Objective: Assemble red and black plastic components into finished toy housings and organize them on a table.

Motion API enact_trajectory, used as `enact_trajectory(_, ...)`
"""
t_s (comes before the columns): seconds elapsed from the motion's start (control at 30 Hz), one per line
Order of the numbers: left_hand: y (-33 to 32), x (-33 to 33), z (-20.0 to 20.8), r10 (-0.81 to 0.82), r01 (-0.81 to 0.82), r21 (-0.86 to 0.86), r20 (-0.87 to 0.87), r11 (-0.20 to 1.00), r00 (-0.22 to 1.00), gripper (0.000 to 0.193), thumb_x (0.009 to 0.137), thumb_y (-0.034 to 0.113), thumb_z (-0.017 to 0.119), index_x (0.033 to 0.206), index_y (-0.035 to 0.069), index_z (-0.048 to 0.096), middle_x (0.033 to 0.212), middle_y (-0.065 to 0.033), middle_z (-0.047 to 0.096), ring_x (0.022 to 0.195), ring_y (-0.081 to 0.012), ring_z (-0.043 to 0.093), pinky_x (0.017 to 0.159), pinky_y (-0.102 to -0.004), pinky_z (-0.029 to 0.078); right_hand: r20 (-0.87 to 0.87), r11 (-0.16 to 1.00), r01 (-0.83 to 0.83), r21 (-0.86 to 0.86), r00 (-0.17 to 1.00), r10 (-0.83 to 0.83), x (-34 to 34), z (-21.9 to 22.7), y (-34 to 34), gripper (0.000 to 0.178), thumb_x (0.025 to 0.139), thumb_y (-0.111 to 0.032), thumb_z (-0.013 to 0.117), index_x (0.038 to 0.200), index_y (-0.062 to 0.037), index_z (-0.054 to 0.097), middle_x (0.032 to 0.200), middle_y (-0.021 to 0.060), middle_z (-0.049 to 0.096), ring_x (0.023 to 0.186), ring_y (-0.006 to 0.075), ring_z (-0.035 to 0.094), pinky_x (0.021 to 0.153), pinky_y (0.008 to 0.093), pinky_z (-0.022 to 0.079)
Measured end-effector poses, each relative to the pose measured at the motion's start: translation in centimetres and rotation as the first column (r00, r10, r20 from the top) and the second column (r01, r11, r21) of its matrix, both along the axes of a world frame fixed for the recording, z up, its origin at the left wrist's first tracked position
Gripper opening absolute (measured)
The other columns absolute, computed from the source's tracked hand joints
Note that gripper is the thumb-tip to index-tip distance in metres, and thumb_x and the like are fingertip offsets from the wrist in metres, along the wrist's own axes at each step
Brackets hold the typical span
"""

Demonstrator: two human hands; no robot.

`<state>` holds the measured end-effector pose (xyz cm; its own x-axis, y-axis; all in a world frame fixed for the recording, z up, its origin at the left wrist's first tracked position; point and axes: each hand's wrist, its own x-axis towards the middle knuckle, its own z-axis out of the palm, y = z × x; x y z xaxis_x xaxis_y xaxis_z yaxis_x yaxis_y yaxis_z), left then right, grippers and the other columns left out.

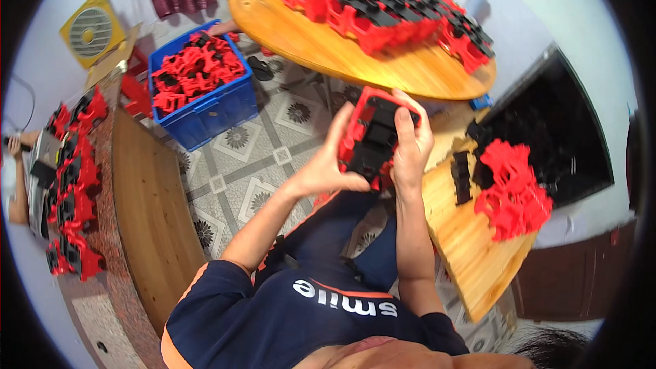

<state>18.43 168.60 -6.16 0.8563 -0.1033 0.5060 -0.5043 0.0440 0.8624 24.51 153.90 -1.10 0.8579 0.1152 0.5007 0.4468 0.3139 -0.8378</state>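
Observation:
Between my two hands, above my lap, is a red plastic part with a black insert. My left hand grips its left side, with the thumb along the lower edge. On the other side my right hand wraps its fingers behind the part, its thumb lying over the black face. The undersides of the fingers are hidden. Close to my right forearm, loose red parts and a black strip-shaped piece lie on a wooden board.
A round wooden table ahead carries rows of red-and-black parts. Left of it stands a blue crate heaped with red parts. More parts line a stone-topped counter. Another person's hand shows by the crate.

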Motion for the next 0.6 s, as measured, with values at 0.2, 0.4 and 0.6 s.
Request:
enact_trajectory(0.2,-2.6,-2.5,0.3,0.221,-0.211,-0.321,-0.006,0.923,0.975,0.117,0.064,0.011,0.086,0.154,0.012,0.011,0.148,-0.0152,0.035,0.134,-0.0254,0.039,0.109,-0.0372,0.036,0.033,0.883,-0.389,-0.264,0.911,0.411,-1.9,0.3,-1.9,0.078,0.087,-0.025,0.072,0.146,0.0022,0.029,0.141,0.0139,0.044,0.128,0.0224,0.045,0.109,0.0378,0.035)
enact_trajectory(0.4,-2.4,-2.4,3.8,0.641,-0.695,-0.051,0.441,0.717,0.629,0.113,0.062,0.015,0.083,0.153,0.005,0.015,0.149,-0.0206,0.033,0.138,-0.0364,0.035,0.112,-0.0405,0.030,0.152,0.888,-0.358,-0.288,0.899,0.411,-0.6,2.1,-2.6,0.083,0.084,-0.031,0.075,0.147,0.0005,0.031,0.141,0.0128,0.045,0.129,0.0237,0.044,0.109,0.0376,0.033)
enact_trajectory(0.6,15.1,-12.3,16.0,0.937,-0.545,-0.765,0.244,0.344,0.250,0.032,0.087,0.010,0.068,0.117,0.001,0.065,0.114,-0.0101,0.067,0.097,-0.0221,0.067,0.085,-0.0352,0.056,0.142,0.865,-0.330,-0.377,0.903,0.406,-0.6,1.0,-2.3,0.068,0.093,-0.029,0.065,0.146,-0.0005,0.034,0.150,0.0147,0.037,0.136,0.0263,0.040,0.109,0.0375,0.033)
